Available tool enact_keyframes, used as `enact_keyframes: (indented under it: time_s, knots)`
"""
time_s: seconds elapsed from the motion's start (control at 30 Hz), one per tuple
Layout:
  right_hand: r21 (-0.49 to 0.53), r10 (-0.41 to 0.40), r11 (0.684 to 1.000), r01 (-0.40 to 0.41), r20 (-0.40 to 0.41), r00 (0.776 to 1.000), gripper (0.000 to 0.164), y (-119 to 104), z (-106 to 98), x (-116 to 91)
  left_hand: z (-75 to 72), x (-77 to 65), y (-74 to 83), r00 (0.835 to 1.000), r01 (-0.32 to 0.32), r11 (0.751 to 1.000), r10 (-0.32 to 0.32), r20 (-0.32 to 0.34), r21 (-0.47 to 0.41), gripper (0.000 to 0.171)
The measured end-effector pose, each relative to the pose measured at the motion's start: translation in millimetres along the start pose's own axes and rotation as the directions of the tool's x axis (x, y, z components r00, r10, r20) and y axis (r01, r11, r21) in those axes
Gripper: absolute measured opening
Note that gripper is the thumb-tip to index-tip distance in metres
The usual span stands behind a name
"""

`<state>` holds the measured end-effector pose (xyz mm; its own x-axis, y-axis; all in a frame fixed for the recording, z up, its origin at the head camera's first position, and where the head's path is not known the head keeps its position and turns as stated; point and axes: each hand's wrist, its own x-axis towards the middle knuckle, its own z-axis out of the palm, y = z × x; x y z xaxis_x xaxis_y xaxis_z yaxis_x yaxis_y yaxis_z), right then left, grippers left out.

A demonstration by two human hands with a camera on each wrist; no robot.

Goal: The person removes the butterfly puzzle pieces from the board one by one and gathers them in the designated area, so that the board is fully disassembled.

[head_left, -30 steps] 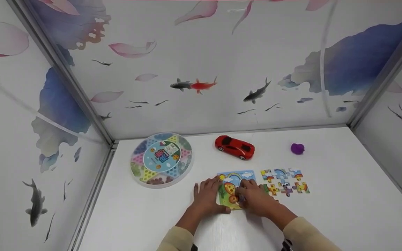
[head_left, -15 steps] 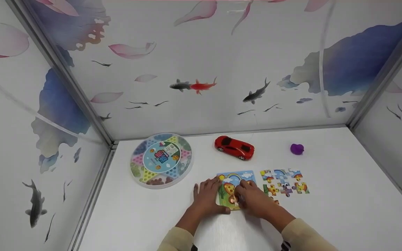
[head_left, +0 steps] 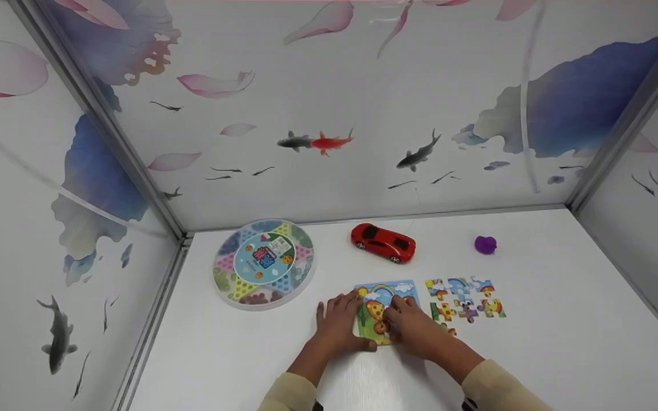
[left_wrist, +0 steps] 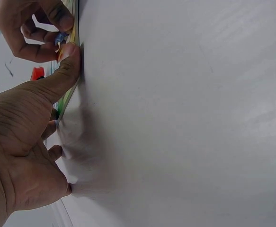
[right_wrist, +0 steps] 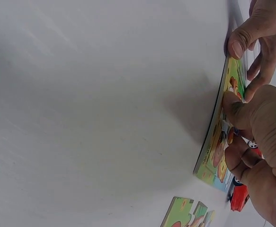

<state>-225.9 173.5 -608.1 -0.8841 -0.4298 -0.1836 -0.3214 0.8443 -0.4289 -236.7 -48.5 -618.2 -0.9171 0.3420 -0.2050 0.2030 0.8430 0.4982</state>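
Note:
A jigsaw puzzle board (head_left: 373, 311) with a bright cartoon picture of a rainbow and a yellow-spotted mushroom lies on the white table. My left hand (head_left: 337, 324) rests at the board's left side with fingers spread, its thumb at the front edge. Over the board's right half, my right hand (head_left: 417, 330) pinches a small puzzle piece (left_wrist: 60, 39) between thumb and fingers. In the head view these fingers mostly cover the piece; the right wrist view shows the thumb (right_wrist: 231, 105) low over the picture. Right of the board lie several loose puzzle pieces (head_left: 469, 308), partly behind the right hand.
A round Chinese checkers box (head_left: 265, 257) lies at the back left. Behind the board stands a red toy car (head_left: 383, 242), with a small purple object (head_left: 485, 245) farther right. Patterned white panels (head_left: 363, 171) enclose the table at the back and sides.
The right hand's fingers shift slightly over the same part of the board, still pinching the piece. My left hand stays in place at the board's edge.

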Motion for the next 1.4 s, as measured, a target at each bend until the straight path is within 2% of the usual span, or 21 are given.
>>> enact_keyframes:
  time_s: [0.27, 0.4, 0.63, 1.03, 1.23, 1.4]
  knots:
    - [-0.069, -0.133, 0.989, 0.131, -0.022, 0.991, 0.033, 1.3, -2.0, -7.3, 4.5, 2.9, -1.9, 1.000, -0.003, 0.998, 0.004, -0.023, 0.060, 0.108]
    - [-0.117, -0.182, 0.977, 0.177, -0.036, 0.983, 0.032, 4.7, -2.1, -9.8, 5.2, 3.6, -2.7, 1.000, -0.003, 0.999, 0.004, -0.022, 0.047, 0.109]
    - [-0.187, -0.250, 0.956, 0.225, -0.121, 0.961, 0.033, 18.7, -2.9, -18.9, 5.5, 3.0, -2.7, 1.000, -0.008, 0.999, 0.008, -0.015, 0.040, 0.109]
    - [-0.178, -0.186, 0.972, 0.154, -0.182, 0.966, 0.034, 53.1, -15.1, -45.8, 4.4, 0.2, -2.4, 1.000, -0.015, 1.000, 0.016, -0.025, 0.003, 0.108]
    - [-0.081, -0.111, 0.992, 0.097, -0.192, 0.975, 0.045, 74.0, -24.3, -66.0, 5.2, 1.9, -2.9, 1.000, -0.019, 1.000, 0.019, -0.022, -0.009, 0.108]
    - [-0.102, -0.096, 0.992, 0.073, -0.240, 0.966, 0.040, 95.7, -26.2, -81.9, 3.6, 1.8, -3.1, 1.000, -0.012, 1.000, 0.012, -0.017, -0.015, 0.107]
